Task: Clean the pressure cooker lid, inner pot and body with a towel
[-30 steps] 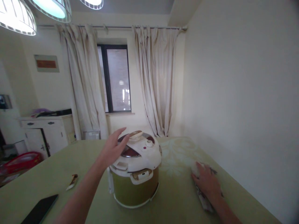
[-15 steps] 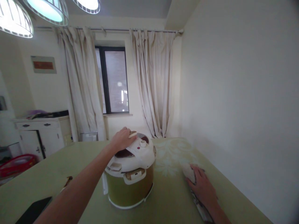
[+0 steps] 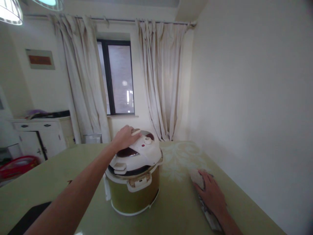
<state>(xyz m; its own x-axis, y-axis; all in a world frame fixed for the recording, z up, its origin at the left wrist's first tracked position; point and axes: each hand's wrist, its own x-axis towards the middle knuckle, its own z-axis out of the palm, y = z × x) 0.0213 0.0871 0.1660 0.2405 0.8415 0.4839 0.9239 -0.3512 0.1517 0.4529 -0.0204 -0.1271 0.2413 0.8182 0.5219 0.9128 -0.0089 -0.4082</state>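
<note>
An olive-green electric pressure cooker (image 3: pixel 133 192) stands in the middle of the green table (image 3: pixel 176 209). Its white and dark red lid (image 3: pixel 144 153) is lifted off the pot on the left side, leaving a dark gap at the rim. My left hand (image 3: pixel 124 137) is closed over the lid's handle. My right hand (image 3: pixel 211 195) lies flat, fingers spread, on a crumpled patterned cloth (image 3: pixel 207 213) at the table's right side near the wall.
A dark flat device (image 3: pixel 26 217) lies at the table's near left corner. A white cabinet (image 3: pixel 41 137) stands against the left wall with a red basket (image 3: pixel 17 164) beside it. Curtains (image 3: pixel 161 81) and a window are behind the table. The plain wall (image 3: pixel 256 98) borders the right.
My left hand went from open above the lid to closed on its handle, and the lid has lifted and tilted off the pot. My right hand stayed on the cloth.
</note>
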